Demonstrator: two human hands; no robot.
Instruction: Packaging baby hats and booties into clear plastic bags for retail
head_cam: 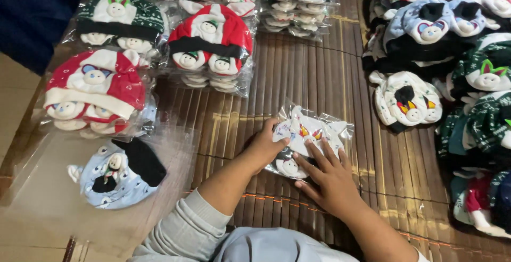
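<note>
A clear plastic bag holding a white baby hat set (307, 133) lies on the bamboo mat (298, 76) in the middle. My left hand (264, 145) rests on the bag's left edge, fingers curled over it. My right hand (326, 177) lies flat on the bag's lower part, fingers spread and pressing down. Both hands touch the bag; neither lifts it.
Bagged stacks of red (210, 44), green (120, 20) and red-white (96, 94) hat sets lie at the upper left. Unbagged hats (452, 54) are piled at the right. A light blue hat (114, 174) lies on a plastic sheet at the lower left.
</note>
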